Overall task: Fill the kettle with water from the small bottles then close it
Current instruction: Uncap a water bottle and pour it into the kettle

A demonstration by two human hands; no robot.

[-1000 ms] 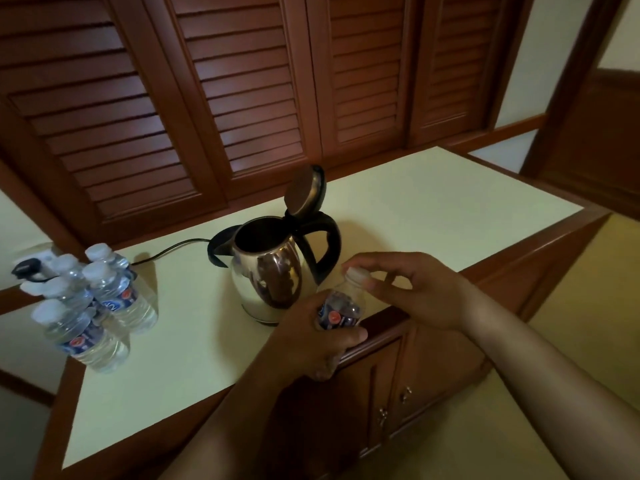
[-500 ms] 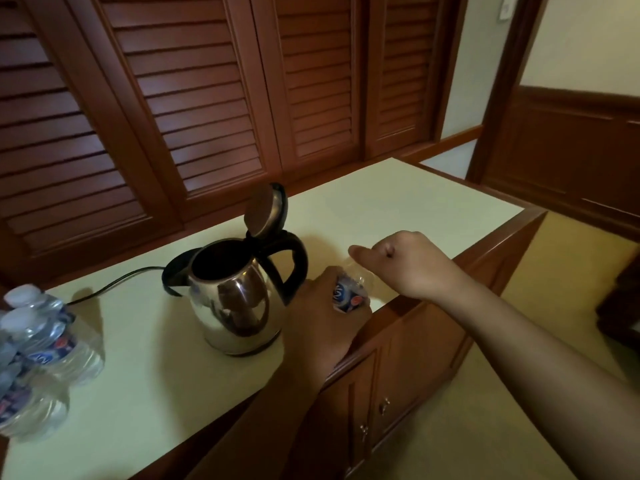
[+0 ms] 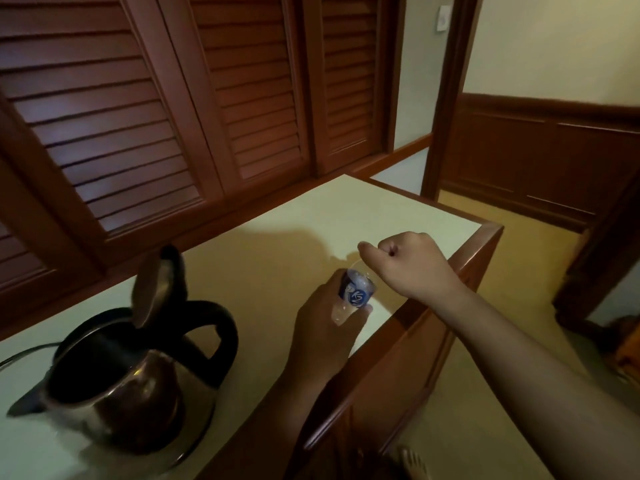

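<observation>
A steel kettle (image 3: 138, 403) with a black handle stands at the lower left of the pale counter (image 3: 277, 258), its lid (image 3: 156, 289) tipped up and open. Right of it, my left hand (image 3: 322, 334) grips a small clear water bottle (image 3: 355, 294) with a blue label, held over the counter's front edge. My right hand (image 3: 408, 263) is closed in a fist just above and right of the bottle's top, thumb and finger pinched together. Whether it holds the cap is hidden.
Dark wooden louvred doors (image 3: 156, 98) run behind the counter. The counter's wooden rim (image 3: 485, 244) ends at the right, with a doorway and panelled wall beyond. A black cord (image 3: 24, 353) leaves the kettle to the left.
The view has swung right, so the group of bottles at the left is out of sight. My right hand has drawn up and away from the bottle's top, closed into a fist.
</observation>
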